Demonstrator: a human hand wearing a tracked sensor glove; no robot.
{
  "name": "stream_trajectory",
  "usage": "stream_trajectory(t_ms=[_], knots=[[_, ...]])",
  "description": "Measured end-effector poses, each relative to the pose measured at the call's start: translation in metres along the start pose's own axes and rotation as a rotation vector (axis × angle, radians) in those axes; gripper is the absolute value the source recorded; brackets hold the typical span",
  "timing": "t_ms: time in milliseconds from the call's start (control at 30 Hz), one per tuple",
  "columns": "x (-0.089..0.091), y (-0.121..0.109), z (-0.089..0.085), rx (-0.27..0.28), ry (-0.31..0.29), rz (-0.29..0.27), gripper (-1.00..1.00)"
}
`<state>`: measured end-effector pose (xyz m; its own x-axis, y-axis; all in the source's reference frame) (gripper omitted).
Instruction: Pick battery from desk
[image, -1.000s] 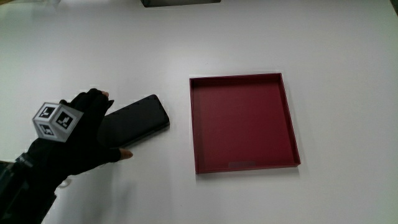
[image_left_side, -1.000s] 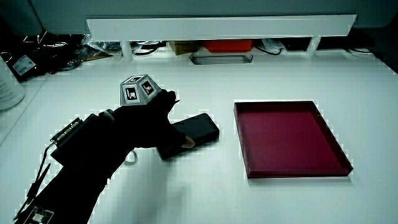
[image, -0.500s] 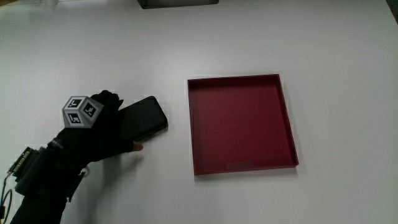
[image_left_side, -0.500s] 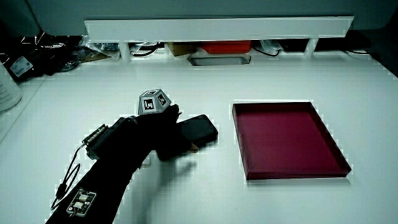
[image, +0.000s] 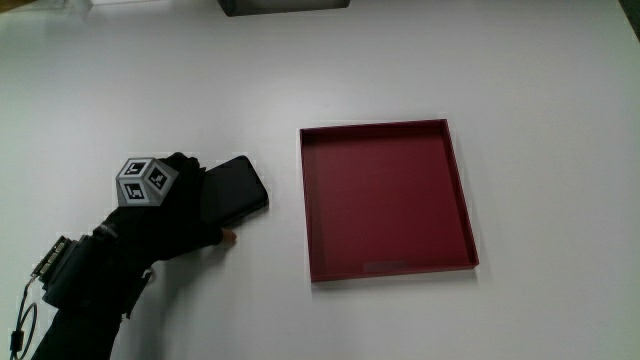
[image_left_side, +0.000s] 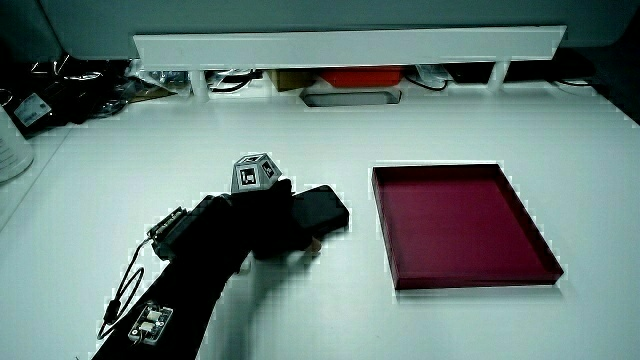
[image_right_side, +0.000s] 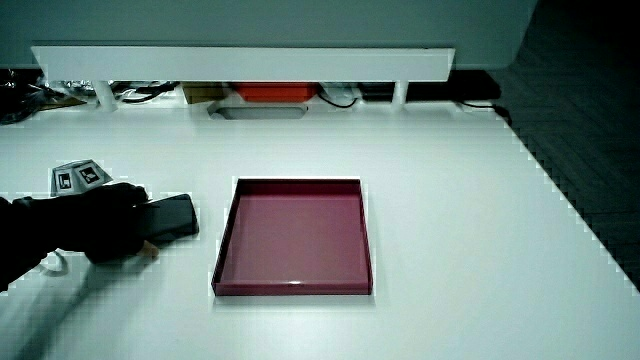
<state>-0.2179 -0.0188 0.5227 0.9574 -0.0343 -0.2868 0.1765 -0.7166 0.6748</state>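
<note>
With the hand (image: 170, 215) over the flat black battery (image: 232, 190), fingers (image_left_side: 312, 241) curled around its edges, we squeeze firmly and lift straight off the counter (image: 400, 60).

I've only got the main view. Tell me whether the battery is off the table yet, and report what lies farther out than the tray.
Observer: In a side view the black battery looks flat on the table, with no gap under its free end. The hand grips its other end.
Operator: Now the area farther out than the red tray.
Observer: A low white partition runs along the table's edge, with a flat grey item and an orange box at its foot.
Operator: Check the forearm.
Observer: A thin cable runs down it to a small board.
</note>
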Motion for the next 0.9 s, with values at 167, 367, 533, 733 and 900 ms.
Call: stream_trajectory(t_ms=[167,367,533,733,900], knots=[[0.004,-0.001,0.001,0.024,0.027,-0.02,0.44],[0.002,-0.005,0.0,0.071,-0.007,-0.037,0.78],[0.001,-0.008,-0.001,0.109,-0.029,-0.071,1.0],[0.021,-0.011,0.011,0.119,-0.103,-0.135,1.0],[0.056,-0.005,0.018,0.155,-0.213,-0.306,1.0]])
